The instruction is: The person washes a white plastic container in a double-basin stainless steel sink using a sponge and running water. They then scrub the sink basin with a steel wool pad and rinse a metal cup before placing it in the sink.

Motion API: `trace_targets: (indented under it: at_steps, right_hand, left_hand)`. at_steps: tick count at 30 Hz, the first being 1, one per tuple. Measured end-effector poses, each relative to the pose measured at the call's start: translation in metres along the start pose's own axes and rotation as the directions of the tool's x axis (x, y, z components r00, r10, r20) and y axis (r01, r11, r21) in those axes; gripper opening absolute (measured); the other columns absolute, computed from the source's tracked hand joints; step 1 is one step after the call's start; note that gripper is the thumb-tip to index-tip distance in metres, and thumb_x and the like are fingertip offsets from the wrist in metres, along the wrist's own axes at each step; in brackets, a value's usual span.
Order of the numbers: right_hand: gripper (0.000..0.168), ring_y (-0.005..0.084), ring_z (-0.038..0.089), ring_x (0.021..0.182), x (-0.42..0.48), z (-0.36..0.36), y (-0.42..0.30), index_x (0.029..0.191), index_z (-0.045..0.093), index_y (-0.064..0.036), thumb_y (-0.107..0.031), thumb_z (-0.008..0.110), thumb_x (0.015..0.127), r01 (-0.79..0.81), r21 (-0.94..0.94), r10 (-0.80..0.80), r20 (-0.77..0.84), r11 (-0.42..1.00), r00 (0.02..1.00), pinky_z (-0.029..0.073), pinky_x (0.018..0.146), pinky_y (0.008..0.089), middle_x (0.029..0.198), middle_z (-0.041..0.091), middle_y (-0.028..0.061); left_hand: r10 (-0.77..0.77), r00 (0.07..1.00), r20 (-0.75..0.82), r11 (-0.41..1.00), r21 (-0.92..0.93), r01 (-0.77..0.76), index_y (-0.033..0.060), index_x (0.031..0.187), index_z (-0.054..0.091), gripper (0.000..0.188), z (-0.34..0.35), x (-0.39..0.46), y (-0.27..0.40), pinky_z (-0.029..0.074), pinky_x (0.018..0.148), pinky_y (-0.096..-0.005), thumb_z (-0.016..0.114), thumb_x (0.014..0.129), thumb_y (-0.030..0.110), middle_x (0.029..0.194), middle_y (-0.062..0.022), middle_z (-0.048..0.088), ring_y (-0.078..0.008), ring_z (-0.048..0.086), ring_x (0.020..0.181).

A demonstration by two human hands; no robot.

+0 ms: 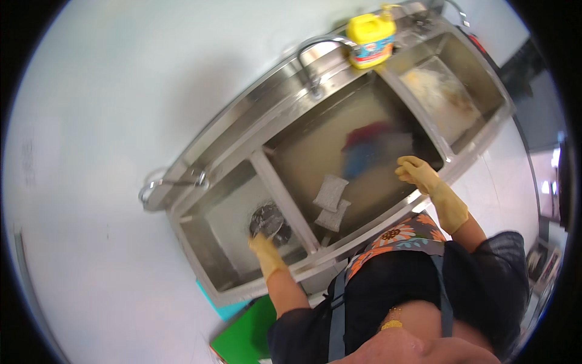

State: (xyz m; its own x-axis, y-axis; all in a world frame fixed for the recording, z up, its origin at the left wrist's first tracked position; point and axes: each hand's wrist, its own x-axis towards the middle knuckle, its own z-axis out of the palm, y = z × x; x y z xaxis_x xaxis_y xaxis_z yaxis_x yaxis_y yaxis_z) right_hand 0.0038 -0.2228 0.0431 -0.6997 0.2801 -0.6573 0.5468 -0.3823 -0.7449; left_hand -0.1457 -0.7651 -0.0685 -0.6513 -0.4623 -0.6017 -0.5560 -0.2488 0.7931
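My left hand (265, 252), in a yellow rubber glove, is at the near edge of a dark, wet round object (270, 223) in the left sink basin (227, 227); whether it grips the object is unclear. My right hand (416, 173), gloved alike, hangs over the near right corner of the middle basin (300, 173) with its fingers curled; I cannot tell whether something small is in them. Cloudy water fills part of that basin. Two silvery-grey scouring pads (331, 193) lie at its near left side, and blurred red and blue cloths (359, 157) lie farther in.
A yellow pump jug of detergent (370, 41) stands on the back ledge beside a curved faucet (313, 63). Another faucet (173, 183) rises behind the left basin. The right basin (486, 86) holds cloudy water with pale and yellowish matter. A green board (248, 330) is below left.
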Motion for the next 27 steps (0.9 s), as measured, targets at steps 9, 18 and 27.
trace_targets:
  at_steps: [9, 18, 27]
  right_hand:
    - [0.035, 0.0166, 0.068, 0.090, 0.021, -0.036, -0.001, 0.123, 0.061, -0.010, -0.031, 0.054, 0.094, -0.066, -0.009, 0.066, 0.012, 0.998, 0.998, 0.053, 0.077, 0.0267, 0.105, 0.070, 0.0060]
    - [0.035, 0.0157, 0.066, 0.088, 0.010, -0.044, -0.038, 0.122, 0.060, -0.008, -0.029, 0.054, 0.096, -0.077, 0.118, 0.060, 0.145, 0.990, 0.988, 0.054, 0.078, 0.0264, 0.102, 0.069, 0.0068]
    - [0.034, 0.0154, 0.065, 0.089, 0.017, -0.102, -0.030, 0.124, 0.058, -0.007, -0.029, 0.051, 0.099, -0.111, 0.227, 0.042, 0.289, 0.967, 0.956, 0.052, 0.080, 0.0259, 0.104, 0.068, 0.0089]
  left_hand:
    - [0.281, 0.953, 0.111, 0.919, 0.254, -0.301, 0.0011, 0.123, 0.056, 0.060, 0.008, -0.170, 0.116, 0.042, 0.043, -0.0235, 0.042, 0.067, -0.015, 0.098, -0.0109, 0.065, -0.0169, 0.059, 0.067]
    - [0.295, 0.851, 0.434, 0.850, 0.288, -0.442, 0.0026, 0.112, 0.065, 0.055, 0.147, -0.287, 0.194, 0.029, 0.033, -0.0183, 0.044, 0.063, -0.014, 0.085, -0.0052, 0.067, -0.0078, 0.052, 0.050]
    - [0.036, 0.767, 0.640, 0.635, 0.578, -0.512, 0.0032, 0.109, 0.065, 0.045, 0.386, -0.380, 0.150, 0.025, 0.034, -0.0233, 0.049, 0.068, -0.009, 0.074, -0.0038, 0.060, -0.0079, 0.040, 0.041]
